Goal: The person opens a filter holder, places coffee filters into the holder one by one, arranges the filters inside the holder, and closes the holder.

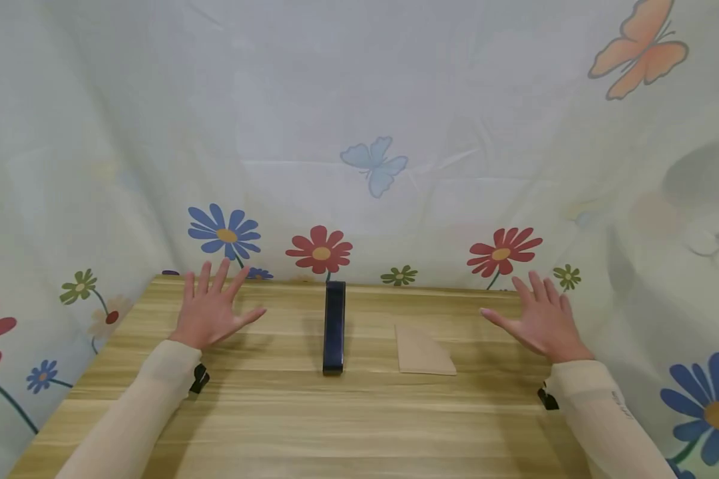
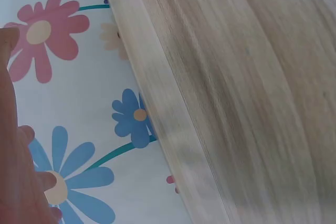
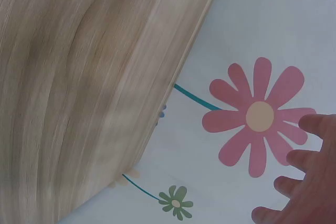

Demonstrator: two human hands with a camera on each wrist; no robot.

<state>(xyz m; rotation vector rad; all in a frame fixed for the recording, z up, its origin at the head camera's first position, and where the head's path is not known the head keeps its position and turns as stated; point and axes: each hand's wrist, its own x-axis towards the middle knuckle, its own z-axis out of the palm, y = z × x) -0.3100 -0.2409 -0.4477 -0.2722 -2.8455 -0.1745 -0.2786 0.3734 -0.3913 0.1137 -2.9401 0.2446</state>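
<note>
My left hand (image 1: 212, 311) is held up over the left part of the wooden table (image 1: 347, 426), fingers spread and holding nothing. On the other side my right hand (image 1: 546, 320) has its fingers spread as well, with nothing in it. Between them lies a long, narrow, glossy navy-black object (image 1: 334, 327), its length pointing away from me. To its right is a flat beige fan-shaped piece (image 1: 421, 354), nearest to my right hand and apart from it. The left wrist view catches part of the left hand (image 2: 18, 156); the right wrist view shows right-hand fingers (image 3: 302, 160).
A pale curtain (image 1: 455, 100) printed with flowers and butterflies hangs behind the table's back edge and along both sides. Each wrist carries a small black device, seen at the left cuff (image 1: 174, 359) and the right cuff (image 1: 578, 379).
</note>
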